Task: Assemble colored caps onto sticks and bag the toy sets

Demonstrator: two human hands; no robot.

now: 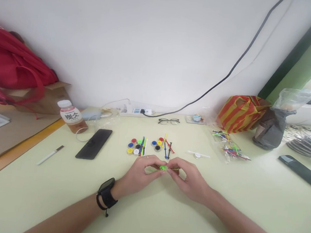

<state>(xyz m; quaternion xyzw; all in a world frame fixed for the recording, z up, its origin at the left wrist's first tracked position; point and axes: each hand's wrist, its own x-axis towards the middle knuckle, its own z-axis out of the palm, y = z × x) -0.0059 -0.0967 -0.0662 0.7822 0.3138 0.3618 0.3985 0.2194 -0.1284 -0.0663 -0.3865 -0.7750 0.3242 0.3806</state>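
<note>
Between my two hands, above the pale green tabletop, is a small green plastic spinner point(163, 167), partly covered by the fingers. My left hand point(141, 174) pinches its left side with thumb and forefinger. From the other side, my right hand point(191, 180) pinches it too, with a thin green arrow end showing by the fingers. Just beyond the hands lie round coloured spinner bases point(136, 152) and thin plastic arrows point(143, 145), with a second group of bases point(157, 148) and arrows point(169, 150) to the right. A white spinner point(197, 155) lies farther right.
Left are a black phone point(94, 144), a pen point(50, 155) and a drink bottle point(72, 117). Behind stand glasses point(168, 121) and a power strip point(135, 110). Right are plastic bags of parts point(232, 152), a striped bag point(240, 112) and a dark case point(302, 172).
</note>
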